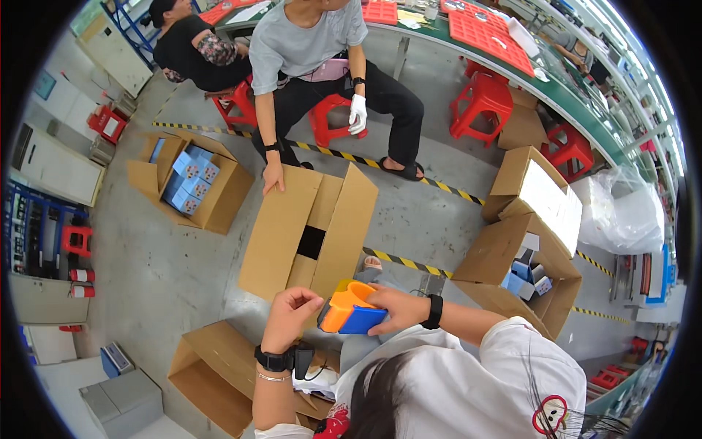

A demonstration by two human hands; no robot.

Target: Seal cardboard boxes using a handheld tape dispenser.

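An orange and blue tape dispenser (355, 316) is in my right hand (398, 307), held up in front of my body. My left hand (291, 313) is just left of the dispenser, its thumb and fingers pinched together; whatever may be between them is too small to see. Beyond my hands is a large cardboard box (278, 238) with its long flaps folded inward and a dark gap between them. A seated co-worker in a grey shirt rests a bare hand (273, 177) on the far left corner of this box; the co-worker's other hand (357, 114) wears a white glove.
An open carton (227, 194) of blue boxes stands at the left; another carton (482, 271) holding small boxes is at the right. An open carton (212, 380) lies near my left forearm. Red stools (482, 106) and a green workbench (431, 33) line the back.
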